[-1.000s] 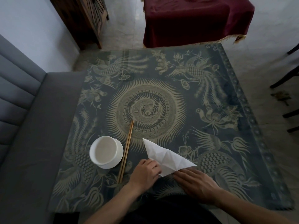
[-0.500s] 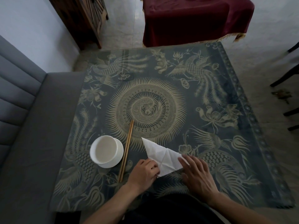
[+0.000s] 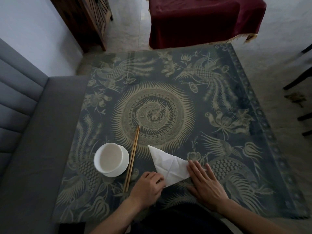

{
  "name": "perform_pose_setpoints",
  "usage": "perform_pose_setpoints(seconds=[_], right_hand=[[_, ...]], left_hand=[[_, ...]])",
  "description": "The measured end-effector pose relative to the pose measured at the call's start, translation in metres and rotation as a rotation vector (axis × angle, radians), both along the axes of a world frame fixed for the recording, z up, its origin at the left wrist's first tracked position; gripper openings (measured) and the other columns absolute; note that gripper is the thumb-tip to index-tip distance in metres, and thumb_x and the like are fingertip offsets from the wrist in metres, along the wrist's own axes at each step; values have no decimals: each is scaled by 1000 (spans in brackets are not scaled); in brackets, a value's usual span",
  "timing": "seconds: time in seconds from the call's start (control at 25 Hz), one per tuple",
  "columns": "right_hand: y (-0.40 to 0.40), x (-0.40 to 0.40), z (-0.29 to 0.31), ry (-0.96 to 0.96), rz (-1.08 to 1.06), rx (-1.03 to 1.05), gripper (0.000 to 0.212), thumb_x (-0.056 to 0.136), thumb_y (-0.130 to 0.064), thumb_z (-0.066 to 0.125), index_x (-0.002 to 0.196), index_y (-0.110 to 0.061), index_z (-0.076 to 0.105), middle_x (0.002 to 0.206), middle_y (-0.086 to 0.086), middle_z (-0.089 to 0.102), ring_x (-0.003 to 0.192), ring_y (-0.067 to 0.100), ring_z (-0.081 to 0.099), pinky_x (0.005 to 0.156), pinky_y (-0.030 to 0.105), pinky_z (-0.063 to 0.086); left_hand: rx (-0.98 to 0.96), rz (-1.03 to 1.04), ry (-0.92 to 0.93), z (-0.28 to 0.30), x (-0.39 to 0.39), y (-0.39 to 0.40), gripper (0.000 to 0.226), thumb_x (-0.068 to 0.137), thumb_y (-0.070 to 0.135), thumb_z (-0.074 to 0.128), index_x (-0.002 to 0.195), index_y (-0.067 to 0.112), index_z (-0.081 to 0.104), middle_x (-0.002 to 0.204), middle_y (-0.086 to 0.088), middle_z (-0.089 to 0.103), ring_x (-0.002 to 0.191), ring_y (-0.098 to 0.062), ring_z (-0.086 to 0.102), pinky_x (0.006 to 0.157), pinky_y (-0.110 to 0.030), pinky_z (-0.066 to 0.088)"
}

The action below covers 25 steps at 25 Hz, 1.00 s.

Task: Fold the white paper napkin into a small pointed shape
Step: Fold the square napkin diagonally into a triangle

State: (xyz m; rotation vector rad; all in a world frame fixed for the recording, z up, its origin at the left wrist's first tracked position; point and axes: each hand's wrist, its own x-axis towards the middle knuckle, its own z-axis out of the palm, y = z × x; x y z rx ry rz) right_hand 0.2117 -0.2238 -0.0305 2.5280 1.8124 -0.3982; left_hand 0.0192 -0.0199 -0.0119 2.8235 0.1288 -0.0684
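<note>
Down near the table's [image 3: 253, 98] near edge, a little right of its middle, the white paper napkin [image 3: 167, 163] lies folded into a creased triangle, its sharpest tip pointing toward the far-left corner. Both forearms reach in from the near edge. Her or his left hand [image 3: 148, 189] is curled into a loose fist, knuckles up, with the fingertips [image 3: 160, 180] pinching the napkin's near corner against the tabletop. Beside it the right hand [image 3: 206, 185] lies flat and spread, palm down, fingers [image 3: 195, 170] straight and pointing toward the far-left, pressing on the napkin's right corner so that part of the paper is hidden beneath them. Just left of the napkin a pair of wooden chopsticks [image 3: 132, 159] lies lengthwise, nearly touching a white bowl [image 3: 111, 158] that sits close to the left edge. Patterned cloth with birds and a round medallion covers the whole tabletop, and a grey bench [image 3: 33, 132] runs along the left side.
</note>
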Motion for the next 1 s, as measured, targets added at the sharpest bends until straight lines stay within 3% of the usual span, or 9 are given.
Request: perform_pose_setpoints(seconds=[0.12, 0.24, 0.4, 0.6, 0.72, 1.0], right_hand=[[3, 1, 1, 2, 32, 10, 73, 96, -56, 31, 148, -5, 34, 158, 12, 27, 146, 25, 20, 112, 51, 17], [16, -1, 4, 10, 44, 25, 71, 97, -54, 30, 149, -4, 32, 157, 14, 24, 145, 29, 22, 112, 47, 16], [33, -7, 2, 34, 56, 41, 73, 99, -54, 31, 150, -3, 26, 159, 13, 20, 145, 28, 20, 112, 42, 14], [26, -6, -6, 42, 60, 45, 73, 99, -55, 34, 151, -5, 25, 159, 12, 20, 146, 27, 20, 113, 43, 13], [24, -4, -7, 47, 63, 34, 73, 99, -56, 34, 152, -7, 25, 160, 11, 20, 147, 27, 17, 114, 45, 14], [16, 3, -10, 68, 41, 15, 72, 99, -56, 34, 153, -9, 23, 161, 9, 18, 148, 23, 10, 115, 46, 13]], left_hand=[[-23, 24, -67, 0, 8, 4, 19, 86, 26, 58, 102, 22, 68, 104, 3, 63, 95, -16, 58, 84, -32, 47], [45, 49, -57, 0, 35, 5, 36, 93, 30, 50, 123, 13, 62, 125, -5, 62, 118, -21, 54, 100, -37, 43], [111, 10, 91, -4, 56, -1, 60, 98, 36, 42, 150, 7, 34, 157, -10, 34, 145, -24, 27, 117, -45, 24], [124, 70, 216, -15, 48, -6, 64, 101, 40, 29, 154, 7, 19, 163, -10, 13, 150, -23, 2, 120, -48, 9], [122, 168, 236, -16, 43, 5, 63, 101, 41, 24, 154, 7, 21, 163, -9, 16, 149, -21, 4, 121, -48, 9], [169, 355, 320, -17, 34, 41, 65, 101, 45, 6, 156, 10, 6, 163, -4, -4, 150, -21, -1, 120, -49, 3]])
